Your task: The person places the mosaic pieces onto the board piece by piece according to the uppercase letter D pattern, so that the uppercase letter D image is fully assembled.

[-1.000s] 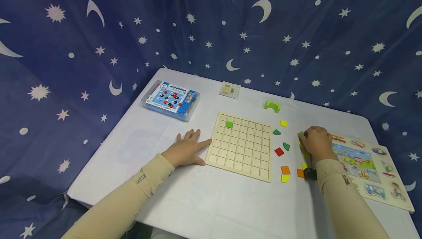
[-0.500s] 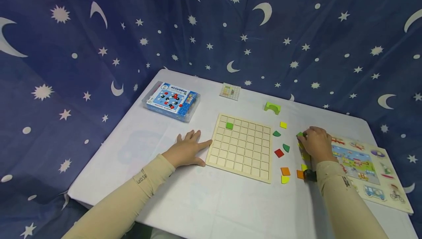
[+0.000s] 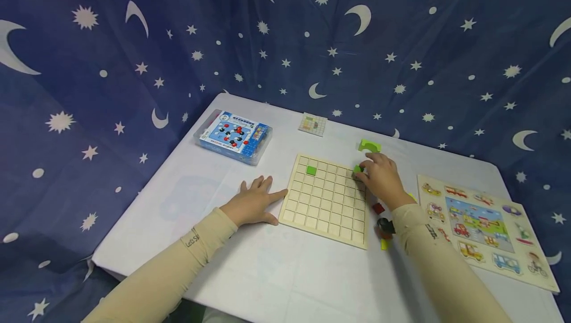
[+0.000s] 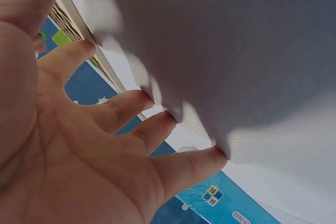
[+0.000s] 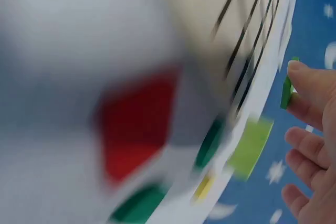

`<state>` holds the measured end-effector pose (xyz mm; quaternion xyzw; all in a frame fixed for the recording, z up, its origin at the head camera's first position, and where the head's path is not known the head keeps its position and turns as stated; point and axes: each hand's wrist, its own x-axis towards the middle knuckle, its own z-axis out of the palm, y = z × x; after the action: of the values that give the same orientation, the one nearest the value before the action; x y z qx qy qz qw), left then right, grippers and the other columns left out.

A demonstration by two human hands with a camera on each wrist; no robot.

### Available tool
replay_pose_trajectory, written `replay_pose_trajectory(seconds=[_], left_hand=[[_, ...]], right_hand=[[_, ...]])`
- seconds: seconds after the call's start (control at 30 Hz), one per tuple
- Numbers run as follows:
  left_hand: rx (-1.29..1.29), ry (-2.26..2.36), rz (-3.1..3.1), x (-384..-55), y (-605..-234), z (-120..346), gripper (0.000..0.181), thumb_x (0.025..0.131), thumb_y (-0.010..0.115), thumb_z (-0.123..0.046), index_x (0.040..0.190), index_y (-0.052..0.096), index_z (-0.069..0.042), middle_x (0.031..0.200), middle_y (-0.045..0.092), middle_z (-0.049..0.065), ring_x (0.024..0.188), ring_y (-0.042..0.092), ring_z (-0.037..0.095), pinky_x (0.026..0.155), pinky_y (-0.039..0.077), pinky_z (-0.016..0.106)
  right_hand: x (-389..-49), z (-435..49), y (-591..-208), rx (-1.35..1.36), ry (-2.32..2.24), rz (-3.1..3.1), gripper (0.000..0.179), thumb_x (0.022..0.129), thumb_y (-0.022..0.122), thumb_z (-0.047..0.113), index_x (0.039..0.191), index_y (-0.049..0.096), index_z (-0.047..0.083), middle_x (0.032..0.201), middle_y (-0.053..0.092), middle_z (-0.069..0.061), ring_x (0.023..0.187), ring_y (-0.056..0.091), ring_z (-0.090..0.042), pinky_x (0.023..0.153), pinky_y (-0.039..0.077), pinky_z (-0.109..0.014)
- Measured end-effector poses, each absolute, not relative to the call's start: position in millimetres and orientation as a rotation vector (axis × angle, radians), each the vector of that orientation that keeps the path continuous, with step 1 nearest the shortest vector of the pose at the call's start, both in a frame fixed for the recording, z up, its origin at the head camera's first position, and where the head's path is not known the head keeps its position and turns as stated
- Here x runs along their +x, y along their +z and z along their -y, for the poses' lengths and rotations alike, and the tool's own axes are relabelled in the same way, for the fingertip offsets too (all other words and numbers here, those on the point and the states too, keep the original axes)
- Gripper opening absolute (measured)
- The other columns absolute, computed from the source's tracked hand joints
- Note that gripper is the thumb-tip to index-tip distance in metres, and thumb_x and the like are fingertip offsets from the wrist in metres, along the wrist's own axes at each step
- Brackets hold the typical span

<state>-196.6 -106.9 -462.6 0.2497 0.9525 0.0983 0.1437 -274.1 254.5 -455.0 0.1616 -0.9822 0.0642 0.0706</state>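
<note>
A wooden grid board (image 3: 323, 204) lies mid-table, with one green square tile (image 3: 311, 170) in its upper left. My left hand (image 3: 250, 203) rests on the white cloth with fingers spread, its index fingertip at the board's left edge. In the left wrist view the fingertips of this left hand (image 4: 100, 145) press on the cloth. Over the board's upper right corner, my right hand (image 3: 382, 178) pinches a green tile (image 3: 358, 170) between thumb and index finger. The right wrist view shows this green tile (image 5: 286, 92) held edge-on, the other fingers loosely bent.
Right of the board lie a red tile (image 3: 377, 208) and a yellow piece (image 3: 384, 244); the right arm hides others. A green arch block (image 3: 370, 145) and a pattern card (image 3: 313, 124) lie behind. A plastic box (image 3: 234, 137) stands left, a picture puzzle (image 3: 482, 219) right.
My right hand has moved left from the pieces beside the picture puzzle to the grid board's upper right corner, carrying a green tile. The left hand has stayed in place.
</note>
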Motion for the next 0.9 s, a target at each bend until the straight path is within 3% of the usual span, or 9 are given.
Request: replay_pose_trajectory(seconds=[0.2,0.37,0.9], left_hand=[[0.716,0.283,-2.74,-196,-461,107,0.085,0.08,0.073,-0.057,0.153,0.038,-0.032,0.16,0.024,0.025,0.147,0.019,0.046,0.107,0.023,0.074],[0.703,0.273,-2.737,-196,-462,107,0.085,0.08,0.072,-0.058,0.154,0.037,-0.033,0.16,0.024,0.024,0.148,0.019,0.045,0.107,0.022,0.073],[0.679,0.294,-2.717,-196,-460,106,0.086,0.08,0.073,-0.056,0.154,0.037,-0.033,0.161,0.021,0.024,0.149,0.015,0.044,0.108,0.02,0.073]], right_hand=[[-278,-204,-457,0.736,0.147,2.915,0.029,0.091,0.073,0.028,0.109,0.074,0.007,0.138,0.055,-0.019,0.134,0.044,-0.038,0.109,0.034,-0.06],[-282,-180,-462,0.767,0.15,2.953,0.026,0.091,0.073,0.03,0.109,0.075,0.011,0.139,0.056,-0.016,0.135,0.043,-0.035,0.109,0.034,-0.058],[-286,-172,-465,0.73,0.256,3.034,0.028,0.092,0.072,0.033,0.11,0.076,0.013,0.135,0.059,-0.012,0.134,0.044,-0.033,0.108,0.034,-0.06]])
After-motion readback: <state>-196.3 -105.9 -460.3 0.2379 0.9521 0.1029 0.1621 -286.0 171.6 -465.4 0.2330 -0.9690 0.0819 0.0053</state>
